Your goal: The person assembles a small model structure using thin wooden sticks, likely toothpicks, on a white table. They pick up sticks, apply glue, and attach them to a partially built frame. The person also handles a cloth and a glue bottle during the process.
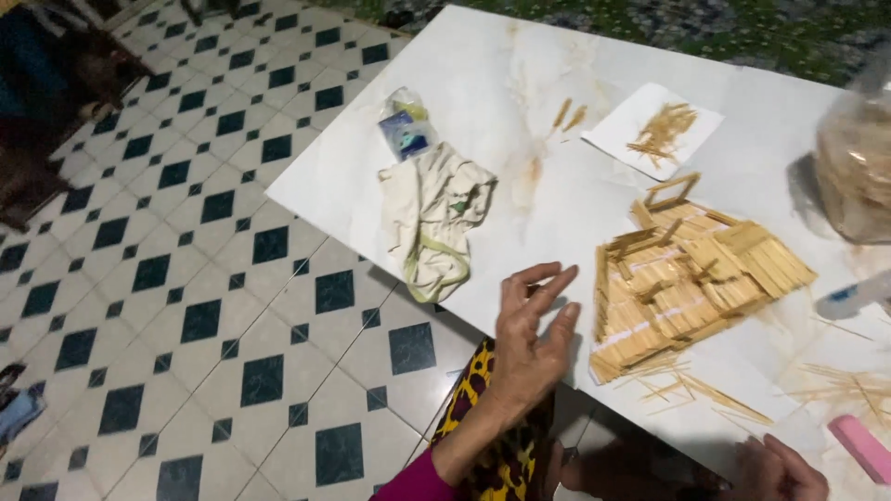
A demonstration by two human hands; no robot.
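Note:
My left hand (531,339) hovers flat with fingers spread at the near edge of the white marble table (483,74), just left of a small model house (691,274) built of thin wooden sticks. It holds nothing. My right hand (775,471) rests at the table's near edge in the lower right corner; only part of it shows, and whether it grips anything is unclear. Loose sticks (687,388) lie scattered between the house and that hand.
A crumpled cream cloth (434,215) and a small plastic packet (405,128) lie at the left edge. A white paper (652,130) carries a stick pile. A clear bag (856,158), a pink block (863,447) and a white tube (854,295) sit right. Checkered floor (186,278) lies left.

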